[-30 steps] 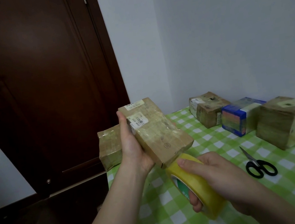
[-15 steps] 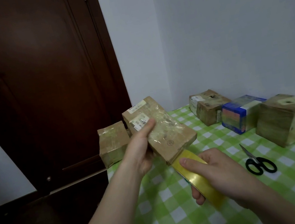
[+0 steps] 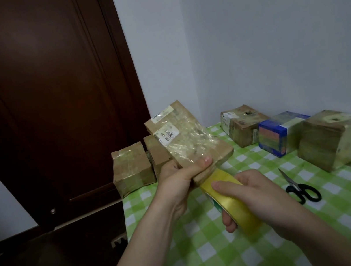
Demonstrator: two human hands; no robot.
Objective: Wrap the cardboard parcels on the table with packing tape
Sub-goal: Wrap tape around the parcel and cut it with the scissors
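While left grip (image 3: 177, 179) reclasps parcel (image 3: 185, 140) lower | right grip (image 3: 257, 195) clutches tape roll (image 3: 233, 206)

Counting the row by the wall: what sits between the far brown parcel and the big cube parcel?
The blue box sits between them, shown in the head view.

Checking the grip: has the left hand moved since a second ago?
Yes. The left hand shifted right, off the small box, to the parcel's near end.

Black scissors (image 3: 294, 184), dark wooden door (image 3: 49, 107)
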